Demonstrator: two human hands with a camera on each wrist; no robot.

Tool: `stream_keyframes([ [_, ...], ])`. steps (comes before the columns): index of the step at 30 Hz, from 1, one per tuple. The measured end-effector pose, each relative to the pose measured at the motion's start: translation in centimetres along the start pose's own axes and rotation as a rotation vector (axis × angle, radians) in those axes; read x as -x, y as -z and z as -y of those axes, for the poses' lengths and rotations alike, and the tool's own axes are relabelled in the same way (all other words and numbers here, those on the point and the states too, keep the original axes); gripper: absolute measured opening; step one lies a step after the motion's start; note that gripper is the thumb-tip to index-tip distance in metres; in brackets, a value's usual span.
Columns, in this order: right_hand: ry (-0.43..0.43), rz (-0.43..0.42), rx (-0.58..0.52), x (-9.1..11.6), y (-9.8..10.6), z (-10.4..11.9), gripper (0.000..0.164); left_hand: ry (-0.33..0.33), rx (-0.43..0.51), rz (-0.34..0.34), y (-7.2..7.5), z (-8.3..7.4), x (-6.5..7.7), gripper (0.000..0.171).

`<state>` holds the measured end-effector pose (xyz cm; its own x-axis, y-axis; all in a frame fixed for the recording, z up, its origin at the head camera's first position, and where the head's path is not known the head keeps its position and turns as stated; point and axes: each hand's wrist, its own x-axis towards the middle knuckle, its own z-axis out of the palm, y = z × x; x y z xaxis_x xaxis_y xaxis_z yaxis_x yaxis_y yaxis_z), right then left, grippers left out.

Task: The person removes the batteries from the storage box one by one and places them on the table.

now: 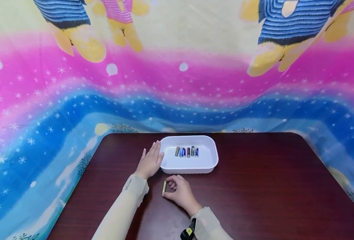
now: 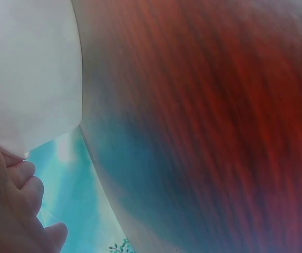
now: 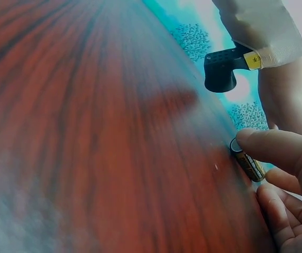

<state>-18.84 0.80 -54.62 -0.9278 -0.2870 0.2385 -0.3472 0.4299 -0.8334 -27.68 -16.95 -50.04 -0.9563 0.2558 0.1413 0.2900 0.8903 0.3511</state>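
My right hand [image 1: 181, 193] pinches a gold battery [image 1: 164, 187] by its two ends, between thumb and finger, in front of the white tray [image 1: 189, 169]. The right wrist view shows the same battery [image 3: 248, 162] with dark printing on its side, the thumb on one end. My left hand [image 1: 150, 161] has its fingers straight and rests against the tray's left side. In the left wrist view, its fingers [image 2: 27, 192] lie beside the white tray wall [image 2: 32, 74]. Several batteries [image 1: 188, 152] in blue, red, green and gold lie in a row inside the tray.
The dark red-brown wooden table [image 1: 270, 186] extends to the right and in front of the tray. A colourful printed cloth [image 1: 177, 83] hangs behind the table and down its sides. A black wrist camera [image 1: 188, 231] is strapped at the right sleeve.
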Motion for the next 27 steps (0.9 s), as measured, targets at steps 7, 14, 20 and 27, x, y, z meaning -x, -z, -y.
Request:
stream_keyframes([
  [7, -0.002, -0.008, -0.008, 0.1, 0.1, 0.1, 0.042, -0.001, 0.002, 0.002, 0.1, -0.1, 0.1, 0.062],
  [14, -0.050, -0.007, -0.131, 0.0, 0.3, 0.1, 0.039, -0.005, -0.007, 0.003, 0.2, -0.2, 0.0, 0.062],
  [20, -0.084, -0.008, -0.266, -0.2, 0.6, -0.2, 0.028, -0.002, -0.009, 0.008, 0.3, -0.2, 0.0, 0.062],
  [27, -0.107, 0.011, -0.360, -0.2, 1.5, 0.1, 0.019, -0.003, -0.017, 0.001, 0.1, -0.1, 0.0, 0.062],
])
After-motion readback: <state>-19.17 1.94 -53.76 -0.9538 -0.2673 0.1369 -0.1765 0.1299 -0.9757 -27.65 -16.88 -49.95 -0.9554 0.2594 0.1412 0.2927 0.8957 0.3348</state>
